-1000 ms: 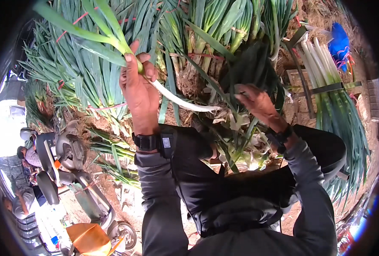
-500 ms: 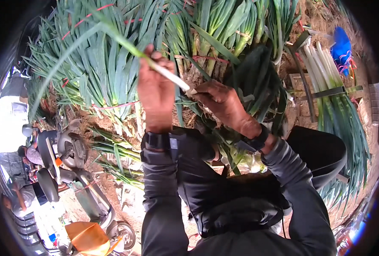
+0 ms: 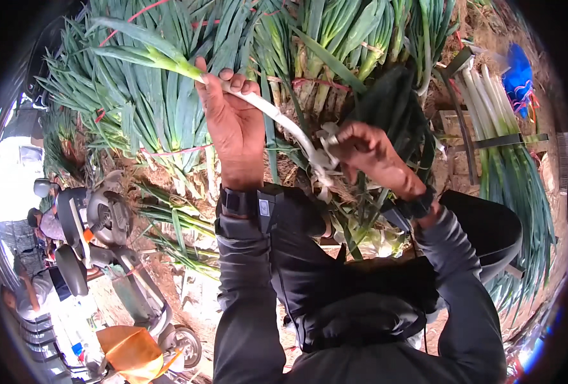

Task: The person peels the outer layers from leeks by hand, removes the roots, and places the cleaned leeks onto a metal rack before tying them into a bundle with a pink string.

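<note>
My left hand [image 3: 235,118] is closed around a long green onion [image 3: 268,110], fingers wrapped over the upper white stem. Its green leaves point to the upper left, and the bent white stem slopes down to a ragged root end [image 3: 322,176]. Beside that end my right hand [image 3: 373,157] is closed, thumb and fingers pinched at a pale strip of outer skin [image 3: 327,136]. Whether that strip is still attached to the stem I cannot tell. Tied bundles of green onions [image 3: 149,102] fill the ground beyond both hands.
At right, white-stemmed onions [image 3: 489,102] lie in a metal frame [image 3: 463,121] by a blue plastic bundle [image 3: 517,77]. Loose onions [image 3: 178,221] and peelings [image 3: 380,240] lie near my knees. A scooter [image 3: 130,288], an orange sheet [image 3: 130,352] and people [image 3: 34,294] are at left.
My right hand has moved right and slightly down, away from my left hand. More white stem shows between them, and the root end hangs lower. My left hand has turned palm more into view.
</note>
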Demonstrator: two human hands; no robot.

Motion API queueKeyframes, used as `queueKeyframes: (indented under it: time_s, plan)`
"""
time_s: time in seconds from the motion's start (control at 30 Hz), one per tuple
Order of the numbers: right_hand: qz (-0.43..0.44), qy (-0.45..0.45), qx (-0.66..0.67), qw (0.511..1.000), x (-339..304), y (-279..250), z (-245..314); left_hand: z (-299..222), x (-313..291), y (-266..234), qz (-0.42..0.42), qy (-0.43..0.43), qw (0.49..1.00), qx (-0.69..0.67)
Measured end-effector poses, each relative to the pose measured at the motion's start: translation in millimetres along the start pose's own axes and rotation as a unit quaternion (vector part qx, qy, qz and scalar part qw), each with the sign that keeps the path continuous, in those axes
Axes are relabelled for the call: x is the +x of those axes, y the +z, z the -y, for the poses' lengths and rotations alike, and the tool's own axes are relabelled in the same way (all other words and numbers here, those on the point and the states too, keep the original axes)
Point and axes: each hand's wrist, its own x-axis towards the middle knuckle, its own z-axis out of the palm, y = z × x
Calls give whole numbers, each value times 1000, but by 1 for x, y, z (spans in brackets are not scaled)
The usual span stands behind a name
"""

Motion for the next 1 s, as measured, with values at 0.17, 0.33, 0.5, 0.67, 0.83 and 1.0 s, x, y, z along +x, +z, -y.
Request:
queueKeyframes:
  time_s: [0.17,0.33,0.5,0.67,0.83,1.0]
  plan:
    - [143,-117,-123,975,-32,-18,-93,4,-2,3,15,47,996,73]
    - [125,140,-418,889,-60,-32,-113,-2,-2,0,-1,66,992,105]
    - [60,-80,-299,949,-17,-8,-82,-11,4,-8,6,74,997,38]
    - [143,-3,-84,986,3,27,-93,-36,-4,-15,-27,60,994,-83]
    - [51,-4,173,984,-25,20,-160,-59,-3,-32,-39,66,995,-69]
    - [-168,-143,-342,913,-42,-59,-183,-44,-1,-14,-16,106,993,-43]
